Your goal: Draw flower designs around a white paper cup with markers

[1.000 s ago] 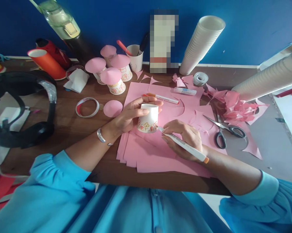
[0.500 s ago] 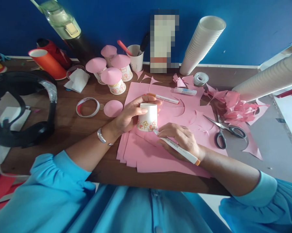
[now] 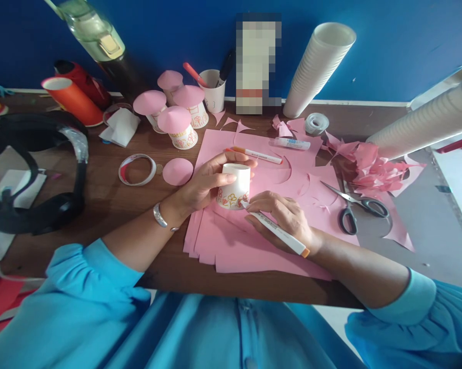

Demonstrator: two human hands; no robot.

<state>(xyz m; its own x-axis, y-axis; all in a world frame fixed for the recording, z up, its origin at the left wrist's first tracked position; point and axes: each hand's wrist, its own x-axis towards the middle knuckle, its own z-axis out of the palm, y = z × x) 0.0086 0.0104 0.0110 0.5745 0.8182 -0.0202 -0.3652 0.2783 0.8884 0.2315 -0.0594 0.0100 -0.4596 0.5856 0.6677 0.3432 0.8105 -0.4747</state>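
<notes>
My left hand (image 3: 211, 179) is closed round a white paper cup (image 3: 236, 179) with orange and yellow flowers drawn along its lower edge. In my right hand (image 3: 279, 215) is a white marker (image 3: 279, 233) with an orange end, its tip at the cup's lower right side. Under both hands lie stacked sheets of pink paper (image 3: 231, 251). Another marker (image 3: 259, 155) rests on the paper just behind the cup. Left of the cup sits a pink paper cone (image 3: 178, 171).
Several decorated cups with pink cone tops (image 3: 175, 120) stand at the back left. Scissors (image 3: 356, 202) and pink scraps (image 3: 380, 169) lie to the right, near tall stacks of paper cups (image 3: 319, 66). A tape roll (image 3: 137, 170) and a black headset-like frame (image 3: 34, 174) are on the left.
My right hand has shifted slightly left and up with the marker, whose tip is now against the flower drawing at the cup's right side. My left hand still holds the cup.
</notes>
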